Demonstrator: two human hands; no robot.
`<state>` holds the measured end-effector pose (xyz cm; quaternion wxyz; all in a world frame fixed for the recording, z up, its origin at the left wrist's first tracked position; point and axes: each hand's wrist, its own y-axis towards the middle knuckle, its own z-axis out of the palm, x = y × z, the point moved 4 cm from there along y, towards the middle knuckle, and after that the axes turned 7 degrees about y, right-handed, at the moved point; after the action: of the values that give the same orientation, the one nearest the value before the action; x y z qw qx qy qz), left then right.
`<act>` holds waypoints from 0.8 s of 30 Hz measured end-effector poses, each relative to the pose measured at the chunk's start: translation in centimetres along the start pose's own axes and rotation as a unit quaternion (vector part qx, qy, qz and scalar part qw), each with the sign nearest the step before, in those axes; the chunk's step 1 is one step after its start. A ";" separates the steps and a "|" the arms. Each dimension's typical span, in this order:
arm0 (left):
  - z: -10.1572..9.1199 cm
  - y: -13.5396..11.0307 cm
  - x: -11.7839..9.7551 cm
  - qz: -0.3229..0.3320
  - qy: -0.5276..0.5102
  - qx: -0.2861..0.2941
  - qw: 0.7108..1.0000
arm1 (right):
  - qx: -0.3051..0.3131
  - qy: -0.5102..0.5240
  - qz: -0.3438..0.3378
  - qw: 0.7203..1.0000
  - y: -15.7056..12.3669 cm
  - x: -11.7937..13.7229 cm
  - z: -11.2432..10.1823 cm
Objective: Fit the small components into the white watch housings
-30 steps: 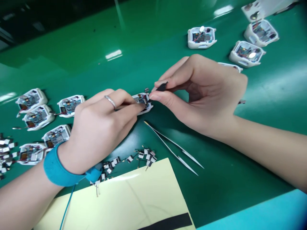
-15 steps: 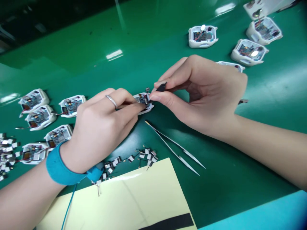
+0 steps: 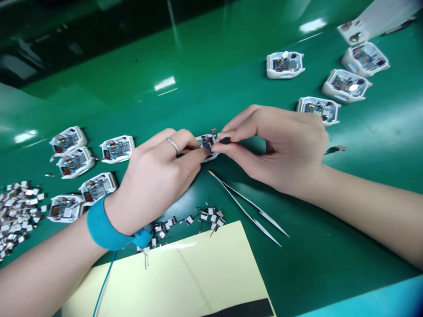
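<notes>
A small white open device case (image 3: 207,145) with a circuit board inside rests on the green mat (image 3: 205,75) at the centre. My left hand (image 3: 155,178), with a ring and a blue wrist strap (image 3: 105,224), has its fingers closed on the case from the left. My right hand (image 3: 277,147) comes in from the right and pinches a small black part (image 3: 225,140) between thumb and forefinger at the case's right edge. Metal tweezers (image 3: 247,208) lie loose on the mat just below both hands.
Several open white cases lie at the left (image 3: 90,163) and at the far right (image 3: 345,83). Small silvery parts are heaped at the left edge (image 3: 18,211) and scattered by a pale yellow sheet (image 3: 198,273) near me. A blue cord hangs from the strap.
The view has shifted, so everything sits a little lower and further right in the picture. Both hands keep their grips on the case and the black part.
</notes>
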<state>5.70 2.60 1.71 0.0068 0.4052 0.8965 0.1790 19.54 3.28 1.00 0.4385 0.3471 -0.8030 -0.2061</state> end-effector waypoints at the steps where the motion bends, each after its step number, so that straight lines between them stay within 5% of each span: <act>1: 0.0 0.0 0.0 -0.001 0.000 0.002 1.000 | 0.001 -0.006 -0.003 1.000 0.0 0.1 0.1; 11: 0.1 0.0 -0.1 0.003 0.012 0.018 1.000 | 0.019 0.041 0.006 0.999 -0.1 -0.4 0.8; 18: 0.0 -0.1 0.0 0.026 -0.045 0.019 0.998 | 0.024 0.143 0.098 0.985 0.3 -1.4 1.2; 21: -0.2 -0.3 0.2 -0.029 -0.075 0.095 0.992 | -0.041 0.247 0.155 0.956 0.5 -2.3 0.2; 24: -1.1 -0.4 0.9 -0.106 -0.107 0.171 0.974 | -0.081 0.209 0.157 0.962 0.9 -2.7 -1.6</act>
<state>4.66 2.70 2.71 0.0523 0.3195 0.9459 -0.0235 21.52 5.81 0.92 0.6505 0.2148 -0.7183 -0.1218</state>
